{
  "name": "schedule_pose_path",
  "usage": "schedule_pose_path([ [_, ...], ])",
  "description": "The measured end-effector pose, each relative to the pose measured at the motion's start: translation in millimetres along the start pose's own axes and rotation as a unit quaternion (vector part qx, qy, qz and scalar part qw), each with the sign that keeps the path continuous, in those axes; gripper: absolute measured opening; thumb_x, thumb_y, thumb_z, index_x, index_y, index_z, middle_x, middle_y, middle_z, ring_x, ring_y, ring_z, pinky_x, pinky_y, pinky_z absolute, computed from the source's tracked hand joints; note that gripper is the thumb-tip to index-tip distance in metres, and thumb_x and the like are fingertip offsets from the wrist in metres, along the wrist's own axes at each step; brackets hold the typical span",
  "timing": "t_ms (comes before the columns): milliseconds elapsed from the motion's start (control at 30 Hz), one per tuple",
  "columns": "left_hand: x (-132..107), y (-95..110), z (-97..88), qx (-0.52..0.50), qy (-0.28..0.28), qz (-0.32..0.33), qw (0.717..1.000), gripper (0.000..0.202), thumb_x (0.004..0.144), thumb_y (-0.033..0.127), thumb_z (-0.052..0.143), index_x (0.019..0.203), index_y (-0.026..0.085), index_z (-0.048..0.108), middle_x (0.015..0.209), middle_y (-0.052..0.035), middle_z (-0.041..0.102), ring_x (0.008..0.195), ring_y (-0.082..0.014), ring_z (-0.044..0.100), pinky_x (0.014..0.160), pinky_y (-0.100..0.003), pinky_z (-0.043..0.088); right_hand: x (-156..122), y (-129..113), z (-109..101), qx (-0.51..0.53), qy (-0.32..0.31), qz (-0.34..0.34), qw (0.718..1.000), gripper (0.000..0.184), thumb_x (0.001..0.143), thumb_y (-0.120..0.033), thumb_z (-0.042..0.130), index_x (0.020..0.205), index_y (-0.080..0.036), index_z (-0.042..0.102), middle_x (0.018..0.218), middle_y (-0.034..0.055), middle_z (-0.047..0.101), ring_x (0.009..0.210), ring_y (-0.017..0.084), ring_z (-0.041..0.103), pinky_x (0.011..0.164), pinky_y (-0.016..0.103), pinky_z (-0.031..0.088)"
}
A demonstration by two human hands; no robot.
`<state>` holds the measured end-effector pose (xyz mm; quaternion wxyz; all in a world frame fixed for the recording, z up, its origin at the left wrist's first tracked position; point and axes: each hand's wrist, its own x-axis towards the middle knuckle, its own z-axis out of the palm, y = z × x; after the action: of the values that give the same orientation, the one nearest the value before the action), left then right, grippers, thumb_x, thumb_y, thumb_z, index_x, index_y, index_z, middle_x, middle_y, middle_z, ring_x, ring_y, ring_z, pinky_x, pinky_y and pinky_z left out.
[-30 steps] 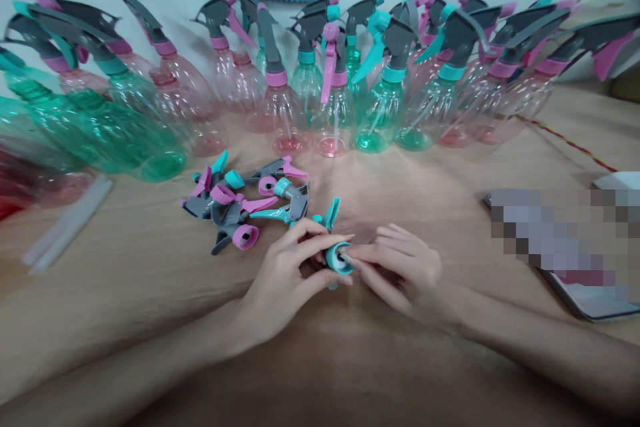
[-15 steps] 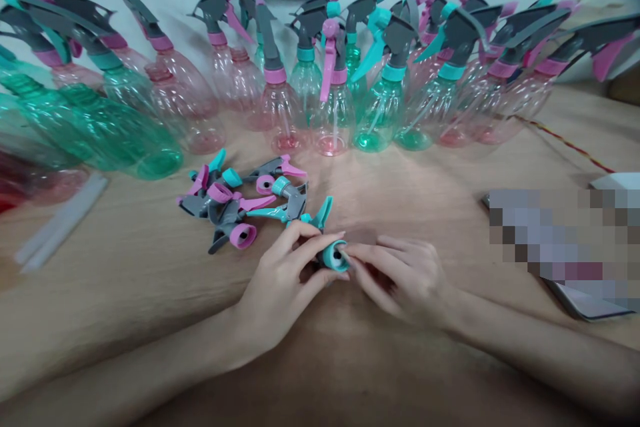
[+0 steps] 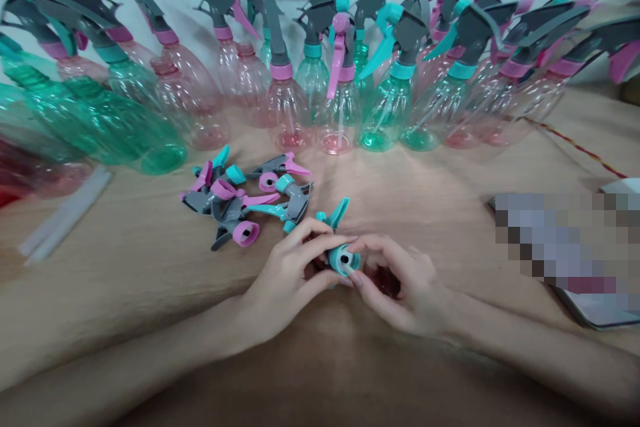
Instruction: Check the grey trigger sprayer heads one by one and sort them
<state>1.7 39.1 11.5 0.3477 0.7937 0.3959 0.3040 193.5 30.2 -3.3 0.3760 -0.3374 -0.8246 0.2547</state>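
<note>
My left hand (image 3: pixel 295 273) is closed around a trigger spray head (image 3: pixel 345 259) with a teal collar. The collar's open end faces me, showing a pale inner ring with a dark hole. A teal trigger (image 3: pixel 338 213) sticks up behind my fingers, while most of the grey body is hidden by the hand. My right hand (image 3: pixel 405 280) has its thumb and index finger on the collar's right rim, gripping it. Just left of my hands lies a pile of loose spray heads (image 3: pixel 235 203) in grey, pink and teal.
Several pink and green bottles with spray heads (image 3: pixel 337 113) stand along the back. Green bottles (image 3: pixel 120 127) without heads are at the left, near thin whitish tubes (image 3: pixel 70 213). A blurred-out flat device (image 3: pixel 560 247) lies at right, below a twisted red-yellow wire (image 3: pixel 575 143).
My right fingers have moved from the middle of the collar to its right rim, uncovering the hole. The left hand still holds the spray head. The view has shifted slightly.
</note>
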Motion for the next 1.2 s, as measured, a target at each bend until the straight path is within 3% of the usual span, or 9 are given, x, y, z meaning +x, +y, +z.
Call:
schedule_pose_path([
  [333, -2, 1, -0.6, 0.009, -0.025, 0.026, 0.999, 0.022, 0.083, 0.012, 0.061, 0.102, 0.022, 0.060, 0.099, -0.0005, 0.049, 0.080, -0.0102, 0.054, 0.070, -0.021, 0.049, 5, 5, -4, -0.027, -0.039, -0.037, 0.998, 0.014, 0.086, -0.019, 0.049, 0.098, -0.017, 0.045, 0.051, -0.0116, 0.043, 0.039, 0.005, 0.037, 0.042, 0.018, 0.030],
  [433, -1, 3, -0.5, 0.006, -0.030, 0.020, 0.999, 0.017, 0.081, 0.013, 0.063, 0.097, 0.020, 0.061, 0.097, -0.0005, 0.049, 0.079, -0.0098, 0.054, 0.070, -0.020, 0.049, 7, 10, -8, -0.046, -0.072, -0.058, 0.995, 0.009, 0.089, -0.019, 0.045, 0.097, -0.016, 0.045, 0.057, -0.0080, 0.051, 0.043, 0.006, 0.042, 0.045, 0.020, 0.032],
  [533, 0, 4, -0.3, 0.003, -0.036, 0.003, 0.999, 0.014, 0.079, 0.013, 0.066, 0.091, 0.019, 0.062, 0.098, -0.0003, 0.048, 0.078, -0.0098, 0.054, 0.071, -0.021, 0.049, 9, 14, -13, -0.072, -0.101, -0.073, 0.990, 0.009, 0.094, -0.021, 0.037, 0.094, -0.018, 0.046, 0.075, 0.0004, 0.062, 0.054, 0.009, 0.052, 0.050, 0.022, 0.037],
  [667, 1, 5, -1.4, -0.015, -0.048, -0.006, 0.999, 0.011, 0.079, 0.012, 0.066, 0.087, 0.019, 0.064, 0.096, 0.0003, 0.048, 0.075, -0.0084, 0.053, 0.067, -0.019, 0.048, 13, 12, -22, -0.052, -0.159, -0.020, 0.986, 0.012, 0.095, -0.026, 0.035, 0.093, -0.020, 0.045, 0.076, -0.0002, 0.061, 0.055, 0.011, 0.054, 0.051, 0.023, 0.039],
  [833, 2, 3, -3.3, -0.006, -0.025, -0.018, 1.000, 0.023, 0.081, 0.013, 0.063, 0.101, 0.024, 0.064, 0.097, 0.0002, 0.049, 0.082, -0.0106, 0.054, 0.068, -0.019, 0.048, 20, -1, -36, 0.000, -0.218, 0.059, 0.974, 0.010, 0.095, -0.027, 0.040, 0.092, -0.022, 0.047, 0.086, -0.0012, 0.065, 0.068, 0.012, 0.061, 0.059, 0.024, 0.044],
  [967, 3, 3, -3.6, -0.016, -0.036, -0.017, 0.999, 0.023, 0.083, 0.016, 0.061, 0.103, 0.026, 0.064, 0.097, 0.0003, 0.049, 0.079, -0.0098, 0.054, 0.064, -0.018, 0.048, 23, -10, -39, 0.015, -0.164, 0.028, 0.986, 0.010, 0.094, -0.023, 0.041, 0.088, -0.021, 0.049, 0.081, -0.0022, 0.065, 0.060, 0.008, 0.058, 0.054, 0.020, 0.043],
  [1133, 3, 2, -2.3, -0.032, -0.017, -0.033, 0.999, 0.029, 0.076, 0.021, 0.071, 0.103, 0.027, 0.064, 0.096, 0.0008, 0.052, 0.081, -0.0118, 0.055, 0.064, -0.020, 0.048, 20, -15, -39, -0.071, 0.002, -0.056, 0.996, 0.013, 0.093, -0.016, 0.041, 0.087, -0.018, 0.052, 0.071, -0.0011, 0.061, 0.056, 0.008, 0.052, 0.051, 0.019, 0.042],
  [1200, 2, 3, -1.2, -0.043, -0.014, -0.031, 0.999, 0.032, 0.073, 0.021, 0.073, 0.103, 0.027, 0.064, 0.095, 0.0011, 0.052, 0.081, -0.0121, 0.055, 0.064, -0.021, 0.048, 17, -13, -36, -0.108, 0.037, -0.096, 0.989, 0.012, 0.092, -0.015, 0.043, 0.088, -0.017, 0.055, 0.071, 0.0002, 0.062, 0.057, 0.009, 0.051, 0.052, 0.020, 0.043],
])
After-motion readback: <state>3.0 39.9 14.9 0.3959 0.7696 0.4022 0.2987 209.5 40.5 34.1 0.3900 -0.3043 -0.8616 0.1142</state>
